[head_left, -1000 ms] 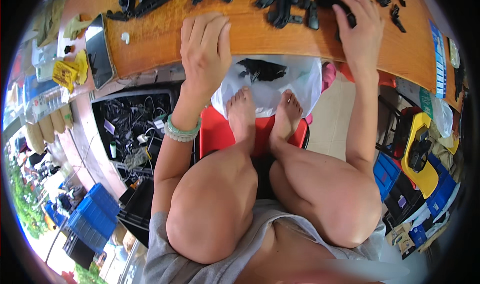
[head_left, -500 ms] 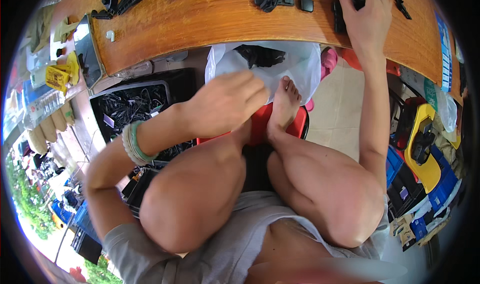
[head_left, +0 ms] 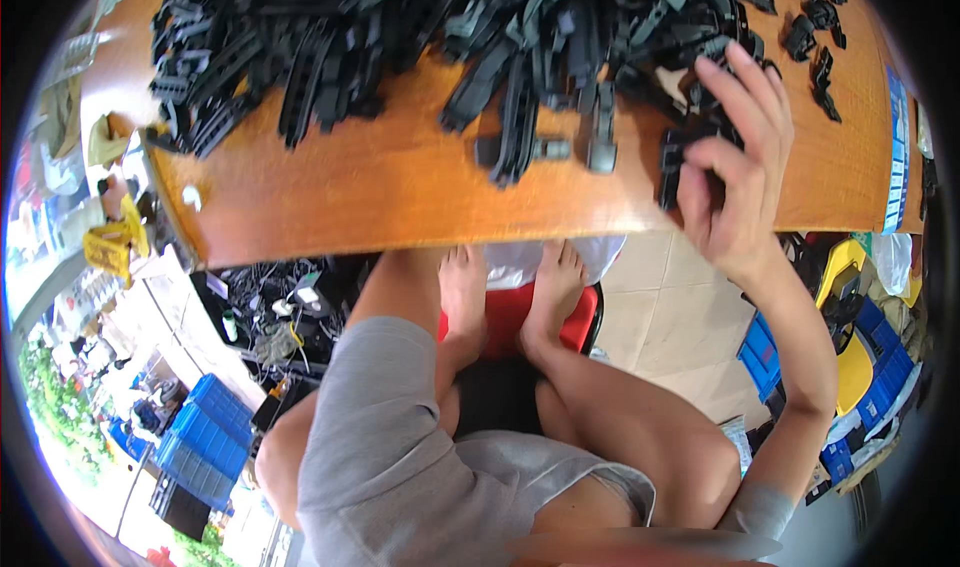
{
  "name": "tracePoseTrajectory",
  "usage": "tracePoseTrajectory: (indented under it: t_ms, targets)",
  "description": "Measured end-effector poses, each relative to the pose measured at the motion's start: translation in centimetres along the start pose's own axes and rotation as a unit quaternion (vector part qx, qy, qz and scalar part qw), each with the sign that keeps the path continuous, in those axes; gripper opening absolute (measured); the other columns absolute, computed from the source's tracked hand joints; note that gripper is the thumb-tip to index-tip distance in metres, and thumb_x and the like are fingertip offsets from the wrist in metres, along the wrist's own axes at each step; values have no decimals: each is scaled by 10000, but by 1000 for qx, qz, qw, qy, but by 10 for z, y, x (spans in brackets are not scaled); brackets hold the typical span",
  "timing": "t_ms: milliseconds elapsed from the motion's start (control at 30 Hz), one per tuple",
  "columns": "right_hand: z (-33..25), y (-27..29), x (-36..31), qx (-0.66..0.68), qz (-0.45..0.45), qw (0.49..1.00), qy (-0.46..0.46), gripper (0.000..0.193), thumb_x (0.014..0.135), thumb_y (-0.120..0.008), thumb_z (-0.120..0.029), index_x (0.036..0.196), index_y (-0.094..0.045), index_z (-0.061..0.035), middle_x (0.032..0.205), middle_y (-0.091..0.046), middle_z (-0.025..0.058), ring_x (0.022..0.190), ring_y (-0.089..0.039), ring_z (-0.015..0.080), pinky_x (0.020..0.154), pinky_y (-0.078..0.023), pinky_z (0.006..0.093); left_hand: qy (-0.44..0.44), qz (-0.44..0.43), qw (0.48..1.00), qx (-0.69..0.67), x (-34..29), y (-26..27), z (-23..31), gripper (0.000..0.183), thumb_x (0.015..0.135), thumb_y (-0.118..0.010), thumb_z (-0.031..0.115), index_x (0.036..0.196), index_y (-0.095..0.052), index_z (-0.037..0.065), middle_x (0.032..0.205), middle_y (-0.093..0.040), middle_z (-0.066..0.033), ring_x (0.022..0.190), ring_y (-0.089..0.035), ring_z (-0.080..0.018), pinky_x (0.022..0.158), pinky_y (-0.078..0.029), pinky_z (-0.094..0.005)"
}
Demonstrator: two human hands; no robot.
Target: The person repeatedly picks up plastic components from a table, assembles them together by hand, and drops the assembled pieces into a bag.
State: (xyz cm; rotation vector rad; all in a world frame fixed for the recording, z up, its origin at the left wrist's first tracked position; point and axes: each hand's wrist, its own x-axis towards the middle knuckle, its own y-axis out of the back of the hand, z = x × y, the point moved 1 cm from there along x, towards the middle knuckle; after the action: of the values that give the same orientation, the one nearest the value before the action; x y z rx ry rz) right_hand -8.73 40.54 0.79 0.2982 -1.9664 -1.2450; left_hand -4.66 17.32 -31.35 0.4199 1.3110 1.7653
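Note:
My right hand [head_left: 745, 172] is over the table's near right side. Its thumb and a bent finger close round a small black plastic part [head_left: 712, 189], mostly hidden by the hand, while the other fingers stretch toward the heap. Beside the thumb stands another black plastic piece [head_left: 671, 170]. A large heap of black plastic parts [head_left: 400, 17] covers the far part of the wooden table [head_left: 400, 187]. Two longer pieces, a black clip-like part [head_left: 515, 132] and a straight bar [head_left: 602, 132], lie in front of it. My left forearm reaches down beneath the table edge, which hides that hand.
Below the table are a white plastic bag [head_left: 530, 265], a red stool [head_left: 505, 312] and a bin of cables and small items [head_left: 290, 307]. A white scrap [head_left: 191, 197] lies at the table's left. Blue crates [head_left: 210, 422] stand to the left, a yellow thing [head_left: 853, 377] to the right.
My view has tilted up, showing more of the table and the heap. My left hand has gone from above my knees to under the table edge. My right hand stays at the table's right.

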Motion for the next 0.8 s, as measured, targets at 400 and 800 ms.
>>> tracePoseTrajectory:
  t_ms: [400,800]
  targets:
    - [4,5,3,0,-88,995,-53,161,752,-492,23,877,-427,-56,1269,-487,244,1249,-368,467,1054,-235,526,-29,-92,994,51,11,1,-10,159,671,-571,36,816,-582,-30,662,-600,-229,680,-635,-359,562,-511,-434]
    - [-11,20,-1,-95,119,988,7,238,732,-586,78,938,-526,-24,973,-567,146,944,-549,348,883,-407,419,-85,-132,988,6,-82,131,93,270,684,-609,73,940,-569,-2,655,-591,-262,678,-646,-362,566,-521,-435]
